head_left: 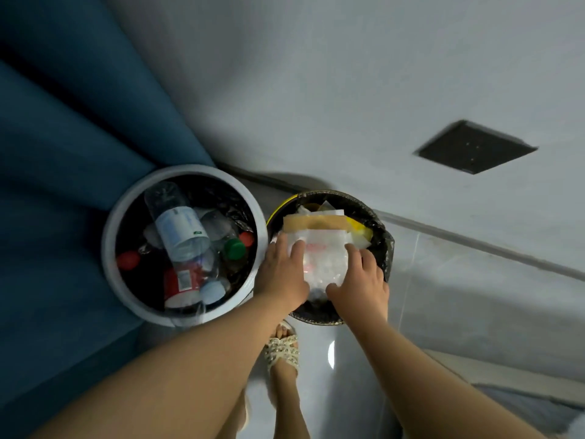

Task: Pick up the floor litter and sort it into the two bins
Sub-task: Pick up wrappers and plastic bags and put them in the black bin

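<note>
1. Only the head view here, looking straight down at the two bins.
2. Our left hand [281,274] and right hand [361,280] are both over the dark bin [384,245], the one with a black liner and a bit of yellow rim showing.
3. The thing we're dealing with is a clear plastic bag [319,264] with some red print. It sits on top of the pile in that bin, right between and partly under our hands.
4. The left hand lies flat on the bag's left edge with its fingers spread. The right hand lies flat on the right edge, fingers close together. Neither one is pinching anything, just palms and fingers resting on the bag.
5. Behind the bag in the same bin there's a brown paper piece [316,223] and a yellow scrap [359,229].
6. The white bin [107,248] is just to the left, touching or nearly touching the dark one. It holds plastic bottles, a big clear bottle [180,226] on top, plus a green cap [234,248] and a red cap [128,259].
7. A blue sofa [63,153] is on the left, a grey wall [348,74] with a dark square panel [474,147] is behind, and our sandalled foot [283,346] is on the floor below the bins.
</note>
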The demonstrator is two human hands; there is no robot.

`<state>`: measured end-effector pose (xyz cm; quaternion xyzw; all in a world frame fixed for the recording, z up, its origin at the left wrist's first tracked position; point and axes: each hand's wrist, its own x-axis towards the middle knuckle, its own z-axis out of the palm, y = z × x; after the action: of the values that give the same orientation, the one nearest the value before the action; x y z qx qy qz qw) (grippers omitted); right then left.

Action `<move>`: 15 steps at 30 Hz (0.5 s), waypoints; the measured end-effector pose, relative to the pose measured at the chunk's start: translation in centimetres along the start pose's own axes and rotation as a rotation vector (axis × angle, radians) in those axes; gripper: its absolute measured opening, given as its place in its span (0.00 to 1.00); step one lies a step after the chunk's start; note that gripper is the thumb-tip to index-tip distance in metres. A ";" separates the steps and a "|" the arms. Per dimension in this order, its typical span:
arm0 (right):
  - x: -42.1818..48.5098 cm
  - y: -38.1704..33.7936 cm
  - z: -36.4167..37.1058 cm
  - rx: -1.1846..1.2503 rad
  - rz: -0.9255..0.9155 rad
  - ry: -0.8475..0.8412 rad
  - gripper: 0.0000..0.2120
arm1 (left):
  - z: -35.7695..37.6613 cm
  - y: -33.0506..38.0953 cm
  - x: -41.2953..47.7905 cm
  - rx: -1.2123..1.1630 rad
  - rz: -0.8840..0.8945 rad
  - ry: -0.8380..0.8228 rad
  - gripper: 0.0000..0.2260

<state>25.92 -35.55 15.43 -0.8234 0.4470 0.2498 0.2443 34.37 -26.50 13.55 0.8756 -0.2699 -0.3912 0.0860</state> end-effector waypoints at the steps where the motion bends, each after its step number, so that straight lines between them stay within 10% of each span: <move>1: -1.0 -0.4 -0.8 0.006 -0.005 0.003 0.38 | -0.9 0.3 -1.0 0.019 0.009 0.001 0.28; 15: -18.0 -4.0 -12.7 -0.159 -0.291 0.039 0.31 | -13.7 4.6 -19.3 0.225 -0.003 0.216 0.18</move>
<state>23.23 -30.56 37.06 -0.9009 0.3065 0.2305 0.2031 31.91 -20.82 36.84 0.9170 -0.3000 -0.2623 0.0152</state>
